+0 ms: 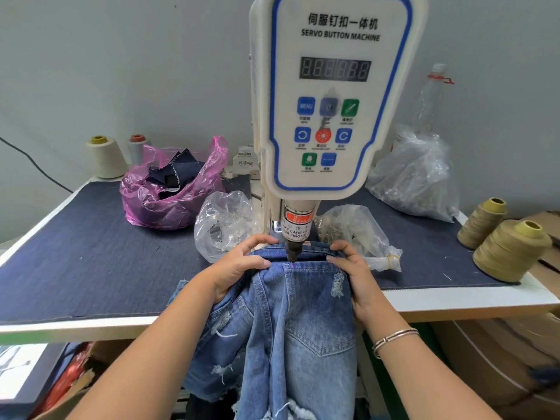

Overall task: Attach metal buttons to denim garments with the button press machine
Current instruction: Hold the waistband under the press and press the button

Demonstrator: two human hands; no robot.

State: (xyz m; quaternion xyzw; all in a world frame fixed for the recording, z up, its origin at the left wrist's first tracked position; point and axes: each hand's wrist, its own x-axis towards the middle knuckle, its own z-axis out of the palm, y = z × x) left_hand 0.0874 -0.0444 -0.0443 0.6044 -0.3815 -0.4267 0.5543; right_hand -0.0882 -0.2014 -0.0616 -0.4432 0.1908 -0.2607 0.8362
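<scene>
A pair of distressed blue denim jeans [291, 316] hangs off the table's front edge, its waistband lying under the press head [293, 251] of the white servo button machine [333, 95]. A small red laser dot shows on the waistband just below the head. My left hand [239, 265] grips the waistband left of the head, thumb on top and fingers curled over the far edge. My right hand [351, 268] grips the waistband to the right in the same way. No loose button is visible.
The table [91, 256] is covered with dark denim cloth. Clear bags of metal parts [224, 222] [354, 231] [415, 177] flank the machine; a pink bag of denim scraps [169, 189] sits back left. Thread cones stand at left [104, 156] and right [509, 250].
</scene>
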